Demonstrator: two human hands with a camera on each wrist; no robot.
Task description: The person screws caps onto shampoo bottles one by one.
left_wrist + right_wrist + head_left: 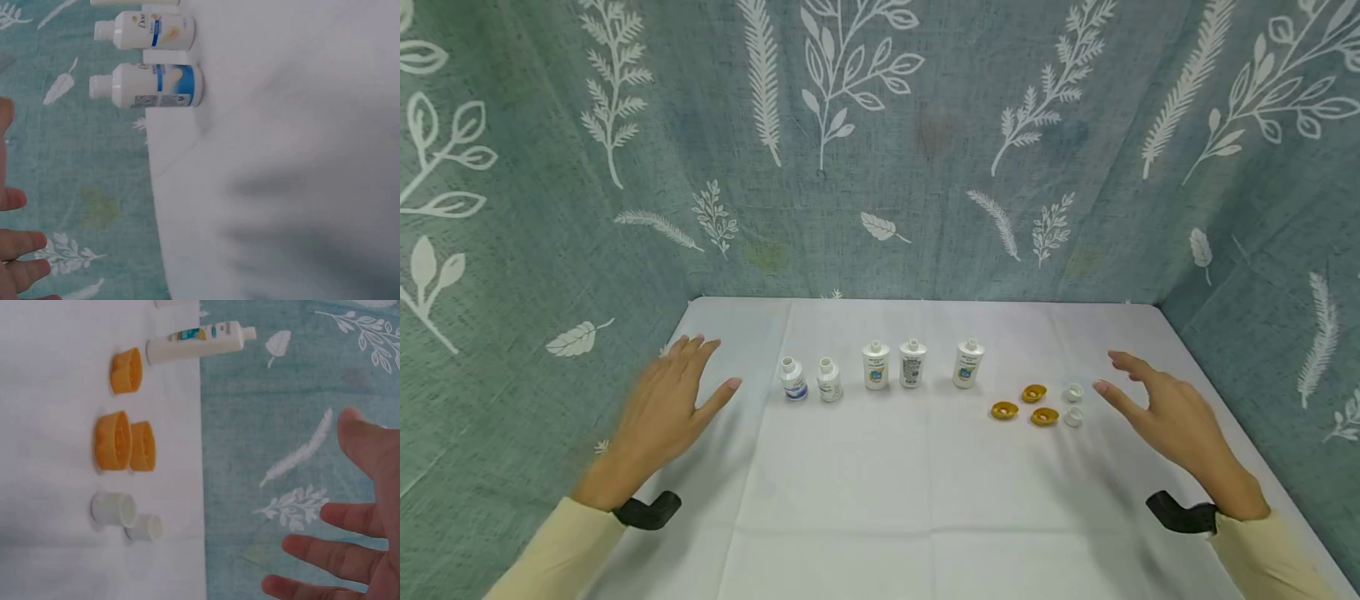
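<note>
Filling the upper part of the head view, a green leaf-patterned curtain [940, 275] backs a white-covered table [835, 492] that spreads across the lower half. At lower left is the person's left hand [666, 408], at lower right the right hand [1176, 421]; both appear raised over the table, fingers extended or loosely bent, holding nothing. Three taller flat-sided white bottles [876, 367] stand upright in the middle of the frame, two shorter round white bottles [830, 382] left of them, all with bare necks. These could topple if a hand swept in low or knocked one against its close neighbour; whether anything would spill cannot be told. The small caps could skid or tip if fingertips caught them off-centre. The shorter bottles lie nearest the left hand, to its right; the taller three sit between the hands, well apart from both. Right of centre, three yellow oval caps [112, 447] lie left of the right hand, and two white round caps [111, 509], smallest of all, are nearest its thumb.
</note>
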